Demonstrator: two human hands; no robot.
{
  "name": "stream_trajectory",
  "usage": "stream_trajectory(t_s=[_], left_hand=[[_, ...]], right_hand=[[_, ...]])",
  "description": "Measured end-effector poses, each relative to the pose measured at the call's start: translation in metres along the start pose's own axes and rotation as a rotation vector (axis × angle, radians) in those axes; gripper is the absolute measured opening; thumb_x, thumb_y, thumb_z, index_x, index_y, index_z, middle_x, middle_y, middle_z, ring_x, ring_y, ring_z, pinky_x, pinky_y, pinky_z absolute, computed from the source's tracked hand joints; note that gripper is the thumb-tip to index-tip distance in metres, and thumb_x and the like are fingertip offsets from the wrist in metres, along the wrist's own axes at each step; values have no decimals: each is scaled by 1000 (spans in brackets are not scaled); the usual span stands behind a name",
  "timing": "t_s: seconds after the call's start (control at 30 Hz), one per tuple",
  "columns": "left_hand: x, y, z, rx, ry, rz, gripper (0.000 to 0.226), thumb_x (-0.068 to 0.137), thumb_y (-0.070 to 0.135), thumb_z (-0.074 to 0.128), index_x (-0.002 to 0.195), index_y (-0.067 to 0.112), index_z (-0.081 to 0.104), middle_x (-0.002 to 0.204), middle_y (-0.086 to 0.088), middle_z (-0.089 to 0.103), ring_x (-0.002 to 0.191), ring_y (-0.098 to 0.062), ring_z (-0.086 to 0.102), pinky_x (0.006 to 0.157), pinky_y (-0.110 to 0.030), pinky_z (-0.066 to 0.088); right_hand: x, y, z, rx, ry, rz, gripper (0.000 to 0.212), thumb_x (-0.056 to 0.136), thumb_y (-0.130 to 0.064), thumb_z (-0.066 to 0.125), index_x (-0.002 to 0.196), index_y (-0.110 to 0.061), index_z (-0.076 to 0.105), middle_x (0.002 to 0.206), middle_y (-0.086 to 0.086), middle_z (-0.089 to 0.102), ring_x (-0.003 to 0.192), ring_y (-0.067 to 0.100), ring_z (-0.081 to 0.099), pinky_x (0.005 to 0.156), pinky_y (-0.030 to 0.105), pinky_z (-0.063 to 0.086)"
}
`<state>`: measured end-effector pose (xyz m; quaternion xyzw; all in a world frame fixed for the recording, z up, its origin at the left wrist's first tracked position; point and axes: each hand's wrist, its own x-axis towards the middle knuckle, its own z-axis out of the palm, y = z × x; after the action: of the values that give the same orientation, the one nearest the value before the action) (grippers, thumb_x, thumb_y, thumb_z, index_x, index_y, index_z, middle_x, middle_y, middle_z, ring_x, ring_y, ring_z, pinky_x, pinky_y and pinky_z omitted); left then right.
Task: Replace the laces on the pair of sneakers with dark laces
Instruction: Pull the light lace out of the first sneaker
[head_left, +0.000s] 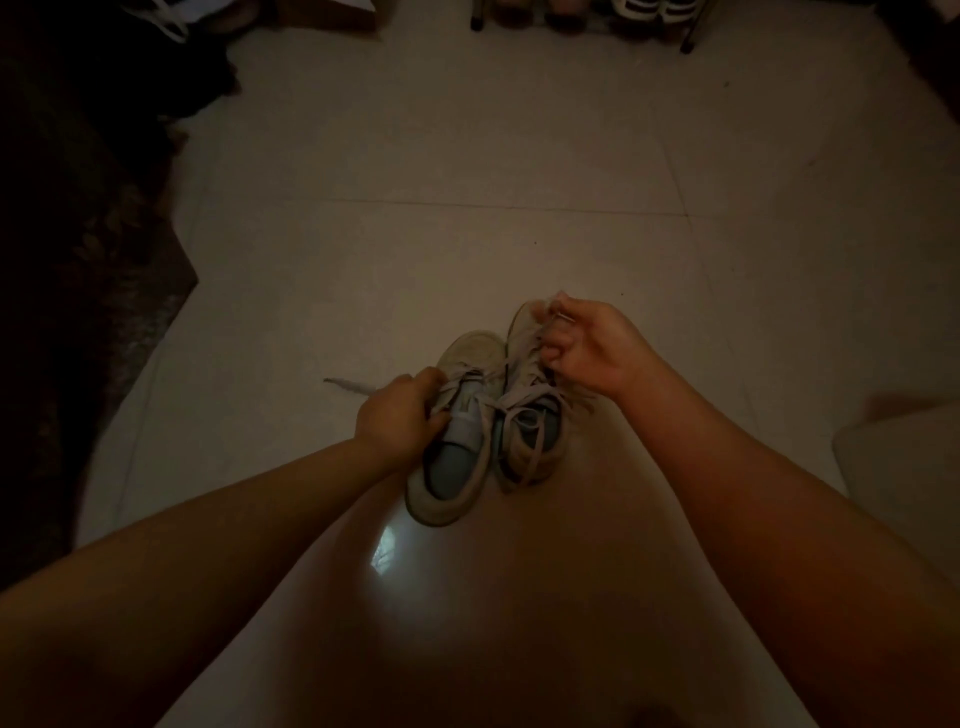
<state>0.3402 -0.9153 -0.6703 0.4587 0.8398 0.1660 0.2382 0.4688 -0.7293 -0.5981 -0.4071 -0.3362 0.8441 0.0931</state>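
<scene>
Side by side, two worn pale sneakers (488, 410) keep light laces (524, 358), pinched by both hands' curled fingers (558, 343).

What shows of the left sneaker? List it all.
The left sneaker is pale, worn and low-cut with a bluish lining and tongue. It stands upright on the floor, toe pointing away, against the right sneaker. Its light laces are still threaded, one end trailing left. The left hand grips its lace area.
</scene>
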Motion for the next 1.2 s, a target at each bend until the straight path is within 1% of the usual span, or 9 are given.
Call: stream_trajectory(t_s=[0.1,0.23,0.37,0.5,0.63,0.73,0.97,1.1,1.2], left_hand=[[0,0,1,7,-4,-9,43,86,36,61,125,24,48,102,-10,58,92,-29,58,70,-33,43],[-1,0,2,0,-1,-3,43,86,36,61,125,23,49,101,-11,58,92,-30,58,71,-34,44],[-2,3,1,9,8,3,41,86,36,62,123,22,51,99,-11,58,90,-30,58,70,-33,42],[-4,4,0,20,5,-7,43,86,37,61,125,23,50,101,-11,58,91,-31,58,72,-35,44],[-5,6,1,20,26,6,41,86,37,60,124,24,51,100,-11,56,91,-31,58,72,-35,44],[-9,5,3,-3,54,23,41,86,34,61,124,24,50,101,-10,56,91,-30,59,71,-36,45],[-9,1,3,-28,69,39,37,84,35,63,115,21,49,98,-8,57,89,-27,59,68,-35,46],[-7,-1,3,-45,54,24,40,84,37,63,118,23,48,100,-6,58,89,-26,59,67,-32,43],[-7,-1,2,-45,46,12,41,83,36,64,118,23,48,100,-6,58,88,-27,58,67,-31,42]], right_hand=[[-6,1,7,-355,177,24,29,97,-25,39,70,-17,42,52,-4,46,37,8,28,42,19,25],[-10,16,8,-1149,245,-50,27,89,-34,59,70,-19,46,67,-2,48,54,8,45,49,21,36],[-5,30,6,-1470,162,-75,40,81,-44,68,109,-19,55,108,1,56,98,19,55,77,30,45],[-1,39,16,-1835,284,-338,32,85,-51,59,99,-24,68,102,0,64,94,18,58,66,24,36],[8,57,25,-1954,225,-593,36,87,-48,54,109,-23,69,118,0,57,115,22,42,90,34,29],[17,71,31,-2041,169,-595,32,89,-38,52,114,-24,66,123,-1,56,122,22,38,98,36,23],[26,73,30,-1826,258,-576,25,92,-34,52,103,-21,71,114,2,62,114,24,47,102,35,27],[22,57,34,-1205,294,-405,16,91,-15,56,90,-5,68,92,2,64,82,17,59,75,15,47],[19,40,36,-691,272,-313,19,96,-8,47,80,-9,56,92,5,67,91,19,65,85,25,51]])
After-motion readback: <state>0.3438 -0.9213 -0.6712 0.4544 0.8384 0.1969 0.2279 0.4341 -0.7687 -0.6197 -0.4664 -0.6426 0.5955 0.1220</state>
